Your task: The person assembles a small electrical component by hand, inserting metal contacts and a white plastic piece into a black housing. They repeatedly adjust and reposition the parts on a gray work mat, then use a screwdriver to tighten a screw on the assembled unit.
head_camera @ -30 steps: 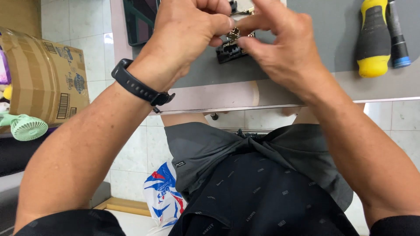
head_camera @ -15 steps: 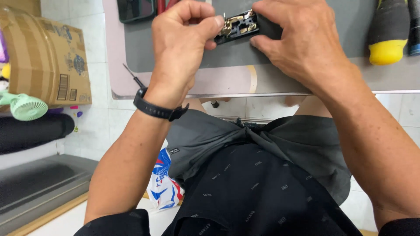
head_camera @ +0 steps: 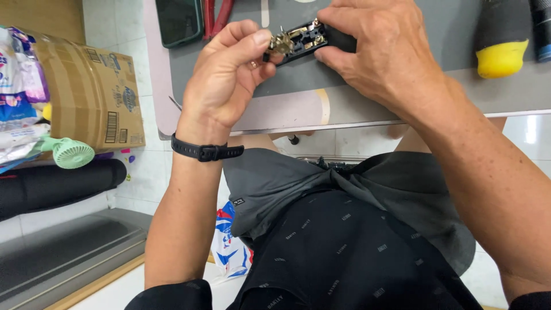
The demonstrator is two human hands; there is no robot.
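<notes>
Location: a small home repair corner; tiled floor (head_camera: 143,172) and white wall tiles surround a desk (head_camera: 367,109) with a grey work mat (head_camera: 436,34); red-handled pliers (head_camera: 217,14) and a yellow-tipped tool (head_camera: 500,49) lie on it; a cardboard box (head_camera: 92,95), a green handheld fan (head_camera: 69,152) and plastic bags (head_camera: 17,97) are stacked beside it.

Grey mat (head_camera: 402,92) on the table carries a dark phone (head_camera: 179,22), red-handled pliers (head_camera: 217,12) just beside it, and a yellow-tipped tool (head_camera: 500,49) at far right. Left, on the floor side: a cardboard box (head_camera: 92,95), a green fan (head_camera: 72,153), a black roll (head_camera: 57,183). A printed bag (head_camera: 229,250) lies below the table.
</notes>
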